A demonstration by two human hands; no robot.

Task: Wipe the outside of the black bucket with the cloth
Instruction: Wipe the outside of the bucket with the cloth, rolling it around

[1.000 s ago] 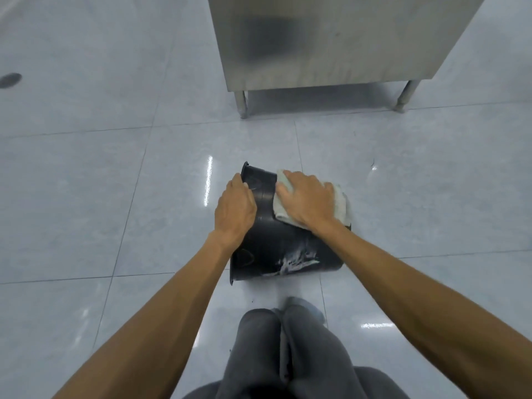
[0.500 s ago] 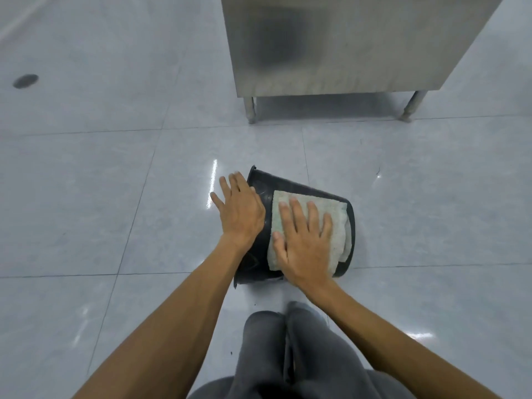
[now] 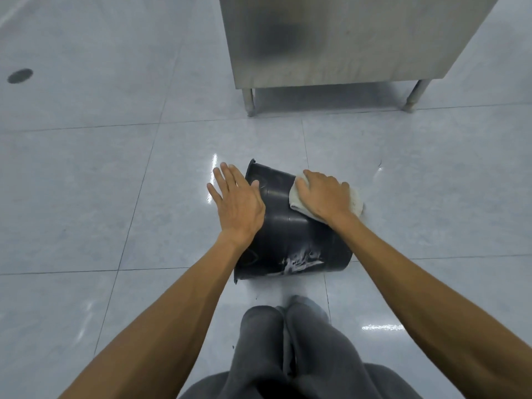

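Observation:
The black bucket [image 3: 290,237] lies on its side on the grey tiled floor, its rim to the left and white smears on the near part of its wall. My left hand [image 3: 237,204] rests flat on the bucket's left end with the fingers spread. My right hand [image 3: 324,197] presses the pale cloth [image 3: 355,204] against the far right part of the bucket's wall. Part of the cloth is hidden under the hand.
A stainless steel cabinet [image 3: 339,41] on short legs stands just beyond the bucket. A dark round floor drain [image 3: 20,75] sits at far left. My grey-trousered knees [image 3: 288,341] are just in front of the bucket. Glossy tiled floor surrounds it.
My right hand has slid the cloth from the near middle of the bucket up to its far right side, uncovering the white smears. The left hand stays on the left end.

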